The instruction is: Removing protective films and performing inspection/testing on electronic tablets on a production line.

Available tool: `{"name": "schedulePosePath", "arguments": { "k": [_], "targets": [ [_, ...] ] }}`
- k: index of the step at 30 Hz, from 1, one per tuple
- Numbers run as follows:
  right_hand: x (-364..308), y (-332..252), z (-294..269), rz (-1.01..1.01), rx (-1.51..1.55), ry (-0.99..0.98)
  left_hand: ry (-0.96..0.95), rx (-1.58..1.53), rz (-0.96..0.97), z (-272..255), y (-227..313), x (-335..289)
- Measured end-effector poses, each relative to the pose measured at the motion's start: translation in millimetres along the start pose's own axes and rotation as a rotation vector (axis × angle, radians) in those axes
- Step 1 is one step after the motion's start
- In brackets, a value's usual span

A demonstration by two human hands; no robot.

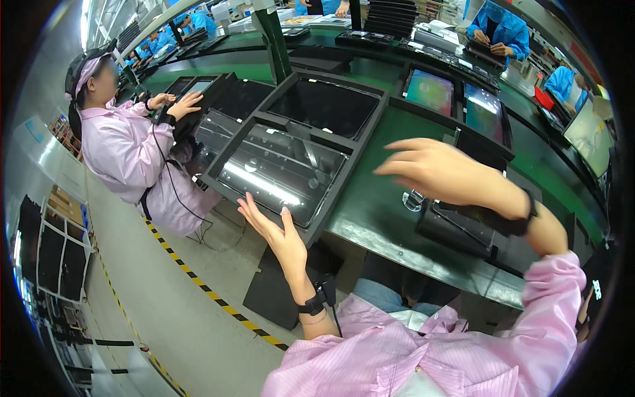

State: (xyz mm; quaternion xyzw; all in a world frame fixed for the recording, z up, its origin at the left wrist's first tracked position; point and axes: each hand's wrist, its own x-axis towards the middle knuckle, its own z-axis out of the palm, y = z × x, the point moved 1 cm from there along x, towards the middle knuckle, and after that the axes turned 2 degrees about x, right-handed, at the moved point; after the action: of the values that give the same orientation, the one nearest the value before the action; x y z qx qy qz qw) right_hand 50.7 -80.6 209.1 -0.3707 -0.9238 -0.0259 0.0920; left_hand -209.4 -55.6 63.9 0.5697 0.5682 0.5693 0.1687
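A rimmed tray [332,199] likely steadies its panel [284,172], the open left hand [280,241] alongside, the open right hand [436,167] above the surface [366,215].

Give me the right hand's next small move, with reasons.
Probably ease the right hand leftward to the right rim of the black tray with the glossy panel: that hand looks empty, raised over the green bench, while the left hand is by that tray's near edge.

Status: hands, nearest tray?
Left hand open, overlapping black rectangular tray in view, contact unclear. Right hand open above green bench. Glossy dark panel in tray's near half, middle unobstructed.
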Motion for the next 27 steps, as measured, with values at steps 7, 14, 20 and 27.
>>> {"name": "schedulePosePath", "arguments": {
  "k": [7,14,20,27],
  "targets": [
    [145,14,141,0.227,-0.326,0.359,0.091,-0.347,-0.002,14,-9,1],
    [175,32,145,0.372,-0.107,0.399,0.115,-0.413,0.035,15,-8,0],
    [185,59,118,0.619,0.318,0.424,0.158,-0.524,0.027,17,-10,3],
    [181,55,91,0.576,0.577,0.212,0.151,-0.568,0.054,16,-12,0]
  ]
}}
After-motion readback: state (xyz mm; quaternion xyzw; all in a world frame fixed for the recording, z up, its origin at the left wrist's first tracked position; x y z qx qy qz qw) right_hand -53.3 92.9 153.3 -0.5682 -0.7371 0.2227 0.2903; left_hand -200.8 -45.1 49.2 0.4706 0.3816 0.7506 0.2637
